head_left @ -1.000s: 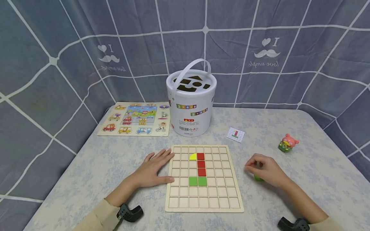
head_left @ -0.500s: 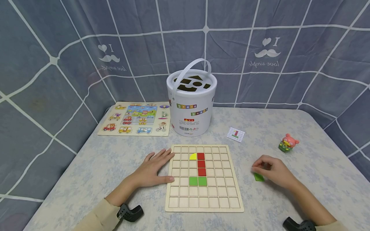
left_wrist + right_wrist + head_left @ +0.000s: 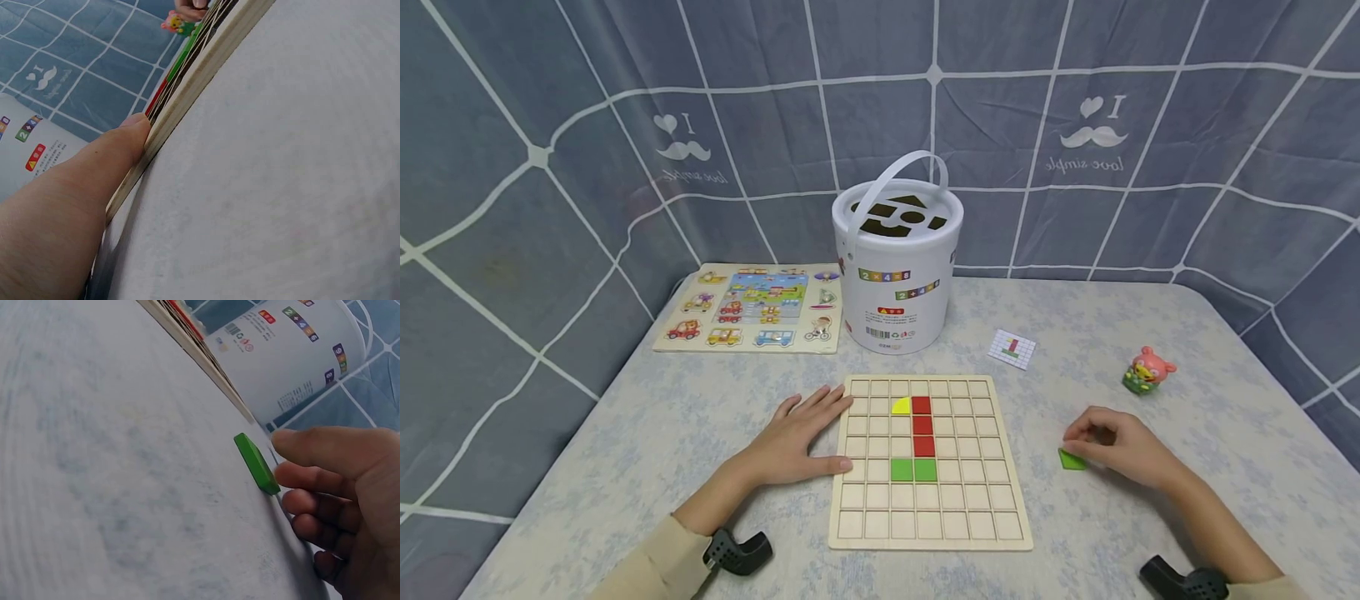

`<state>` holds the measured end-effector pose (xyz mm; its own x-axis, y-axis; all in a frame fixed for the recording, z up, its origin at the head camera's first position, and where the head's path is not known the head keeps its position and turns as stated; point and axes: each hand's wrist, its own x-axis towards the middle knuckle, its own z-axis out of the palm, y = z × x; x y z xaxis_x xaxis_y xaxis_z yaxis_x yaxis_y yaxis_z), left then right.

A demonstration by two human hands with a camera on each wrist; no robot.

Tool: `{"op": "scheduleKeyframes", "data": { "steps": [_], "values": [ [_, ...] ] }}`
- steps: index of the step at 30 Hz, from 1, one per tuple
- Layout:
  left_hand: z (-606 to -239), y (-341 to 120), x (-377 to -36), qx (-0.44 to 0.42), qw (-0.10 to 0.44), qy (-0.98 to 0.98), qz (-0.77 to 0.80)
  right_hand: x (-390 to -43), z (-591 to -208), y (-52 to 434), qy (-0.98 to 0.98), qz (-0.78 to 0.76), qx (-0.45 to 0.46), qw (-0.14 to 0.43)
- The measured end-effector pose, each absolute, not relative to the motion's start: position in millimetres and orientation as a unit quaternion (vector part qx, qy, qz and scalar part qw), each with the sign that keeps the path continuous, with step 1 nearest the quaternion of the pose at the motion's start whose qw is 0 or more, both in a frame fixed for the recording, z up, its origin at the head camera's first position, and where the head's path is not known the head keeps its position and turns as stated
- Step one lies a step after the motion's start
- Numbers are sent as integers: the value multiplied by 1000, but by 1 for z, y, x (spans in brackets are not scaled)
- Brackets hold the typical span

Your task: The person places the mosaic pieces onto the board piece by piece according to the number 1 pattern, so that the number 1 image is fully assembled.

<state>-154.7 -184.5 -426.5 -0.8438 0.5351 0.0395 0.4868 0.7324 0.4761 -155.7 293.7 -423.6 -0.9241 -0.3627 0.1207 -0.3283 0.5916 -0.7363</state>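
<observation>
A wooden grid board (image 3: 929, 508) lies in front of me, holding a column of red squares (image 3: 922, 427), a yellow quarter-circle (image 3: 901, 407) and two green squares (image 3: 913, 470). My left hand (image 3: 797, 437) rests flat on the table, fingers and thumb (image 3: 94, 175) against the board's left edge (image 3: 206, 69). A loose green piece (image 3: 1071, 460) lies flat on the table right of the board. My right hand (image 3: 1116, 450) sits just beside it with loosely curled fingers (image 3: 312, 484); one fingertip touches the end of the green piece (image 3: 256, 462), and nothing is gripped.
A white bucket (image 3: 897, 267) with shape slots and a handle stands behind the board. A vehicle puzzle (image 3: 748, 308) lies at the back left. A small pattern card (image 3: 1011, 348) and a pink-and-green toy figure (image 3: 1146, 371) sit at the right. A patterned cloth surrounds the table.
My right hand has slid to the right off the green piece, which stays on the table and now shows more. The left hand and the board have not moved.
</observation>
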Motion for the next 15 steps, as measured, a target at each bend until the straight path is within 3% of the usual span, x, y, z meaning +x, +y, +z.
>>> {"op": "scheduleKeyframes", "data": {
  "steps": [15],
  "values": [
    [-427,-185,-155,273,51,930,238,-158,-424,302,858,-436,-265,55]
  ]
}}
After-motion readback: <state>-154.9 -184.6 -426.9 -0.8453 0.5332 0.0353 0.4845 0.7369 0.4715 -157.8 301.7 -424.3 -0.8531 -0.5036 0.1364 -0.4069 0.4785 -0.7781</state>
